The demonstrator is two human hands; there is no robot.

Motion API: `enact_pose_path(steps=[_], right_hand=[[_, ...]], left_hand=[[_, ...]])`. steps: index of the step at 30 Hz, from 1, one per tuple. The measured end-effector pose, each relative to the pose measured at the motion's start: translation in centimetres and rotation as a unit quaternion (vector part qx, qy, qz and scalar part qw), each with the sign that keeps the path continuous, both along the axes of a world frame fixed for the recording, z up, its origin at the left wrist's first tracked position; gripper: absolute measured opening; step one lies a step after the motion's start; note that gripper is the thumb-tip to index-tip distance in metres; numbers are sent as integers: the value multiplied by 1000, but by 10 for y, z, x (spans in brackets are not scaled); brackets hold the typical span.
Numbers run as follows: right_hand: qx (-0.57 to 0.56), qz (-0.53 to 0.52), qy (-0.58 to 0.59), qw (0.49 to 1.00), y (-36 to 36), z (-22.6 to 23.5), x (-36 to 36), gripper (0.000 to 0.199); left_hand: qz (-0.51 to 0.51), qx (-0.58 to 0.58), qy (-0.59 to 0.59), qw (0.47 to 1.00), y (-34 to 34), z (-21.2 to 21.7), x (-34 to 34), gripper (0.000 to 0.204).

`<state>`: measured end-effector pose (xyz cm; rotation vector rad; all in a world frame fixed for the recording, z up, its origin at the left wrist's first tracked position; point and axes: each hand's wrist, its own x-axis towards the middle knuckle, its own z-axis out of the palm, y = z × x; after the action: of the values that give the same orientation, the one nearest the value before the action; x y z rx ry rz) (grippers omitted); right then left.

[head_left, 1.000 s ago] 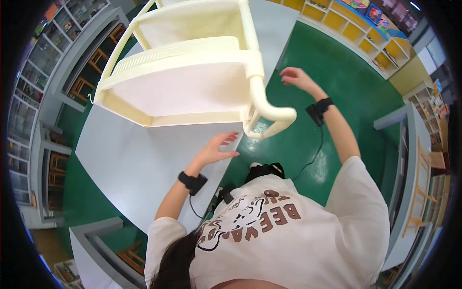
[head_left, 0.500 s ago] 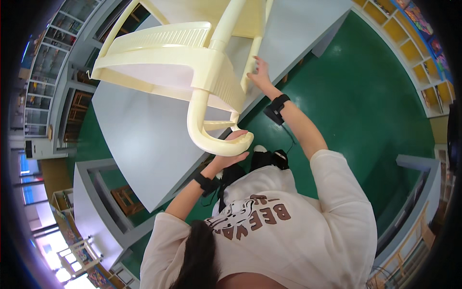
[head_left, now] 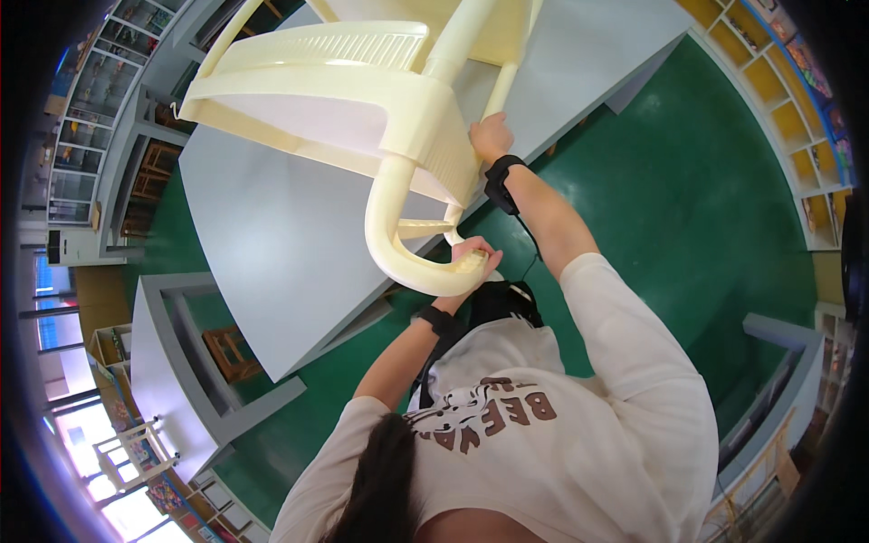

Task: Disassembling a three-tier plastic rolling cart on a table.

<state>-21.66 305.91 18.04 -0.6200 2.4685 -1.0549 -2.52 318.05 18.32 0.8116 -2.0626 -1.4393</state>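
I see a grey table (head_left: pixel 272 226) over green floor (head_left: pixel 706 208), with the cream plastic chair (head_left: pixel 362 100) lifted above it. My left hand (head_left: pixel 471 258) curls closed around the chair's curved armrest; my right hand (head_left: pixel 491 138) is wrapped around a leg, arm stretched forward.

A large grey table (head_left: pixel 262 244) with a plain top fills the middle of the view, standing on a green floor (head_left: pixel 688 181). To its lower left stands a second grey table (head_left: pixel 158 362), with a small wooden stool (head_left: pixel 231 348) between the two. Yellow cubby shelves (head_left: pixel 769 81) line the upper right wall, and grey shelving (head_left: pixel 90 90) (its contents too small to make out) runs along the upper left. Another grey table edge (head_left: pixel 778 380) shows at the right.
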Motion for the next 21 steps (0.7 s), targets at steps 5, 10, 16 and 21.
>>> enact_pose_path(steps=[5, 10, 16, 21], right_hand=[[14, -11, 25, 1000, -6, -6, -2, 37], [49, -37, 39, 997, -15, -7, -7, 36], [67, -1, 71, 995, -15, -9, -5, 38], [67, -4, 118, 991, -19, -25, -15, 37]], left_hand=[[69, -7, 88, 994, 5, -17, -5, 17], [82, -70, 109, 988, 3, -13, -8, 16], [70, -37, 96, 992, 2, -10, -1, 11], [58, 7, 171, 984, 5, -17, -3, 13]])
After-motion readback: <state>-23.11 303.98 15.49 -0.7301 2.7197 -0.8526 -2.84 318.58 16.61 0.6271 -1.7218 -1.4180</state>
